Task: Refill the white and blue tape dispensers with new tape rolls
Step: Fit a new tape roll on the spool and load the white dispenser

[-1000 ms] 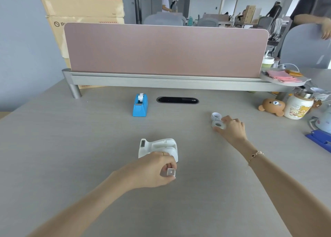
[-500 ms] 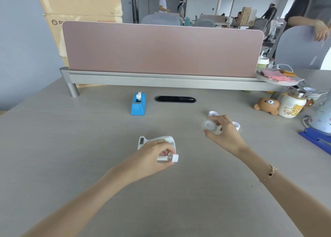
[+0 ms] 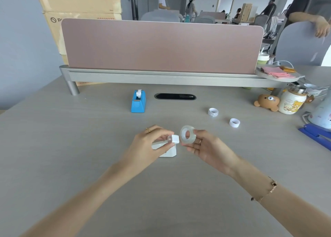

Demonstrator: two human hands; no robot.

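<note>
My left hand (image 3: 150,145) pinches a small white spool core (image 3: 174,139) just above the white tape dispenser (image 3: 167,150), which is mostly hidden under that hand. My right hand (image 3: 206,147) holds a clear tape roll (image 3: 187,134) upright, its hole facing the core and nearly touching it. The blue tape dispenser (image 3: 138,102) stands farther back on the desk with a white core in it. Two small white rings (image 3: 213,112) (image 3: 234,122) lie on the desk to the right.
A pink divider (image 3: 161,47) on a grey rail crosses the back of the desk, with a black cable slot (image 3: 175,96) before it. A bear toy (image 3: 266,102), a printed jar (image 3: 292,102) and a blue folder (image 3: 317,135) sit at right. Cardboard boxes (image 3: 77,2) stand behind left. People move in the background.
My right hand lifted the clear tape roll off the desk and carried it left to the centre. My left hand raised the white core to meet it above the white dispenser.
</note>
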